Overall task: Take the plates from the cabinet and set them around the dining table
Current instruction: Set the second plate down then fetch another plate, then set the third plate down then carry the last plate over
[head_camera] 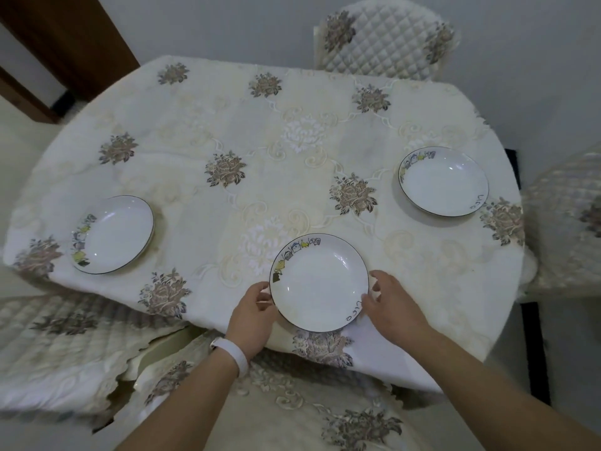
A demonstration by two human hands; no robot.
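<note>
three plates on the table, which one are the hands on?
The near plate, closest to the person: left hand and right hand hold its rim. The left plate and right plate lie untouched.

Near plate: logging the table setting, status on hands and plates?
Left hand and right hand hold near plate by its rim, at table edge. Left plate and right plate set. Nothing blocking.
</note>
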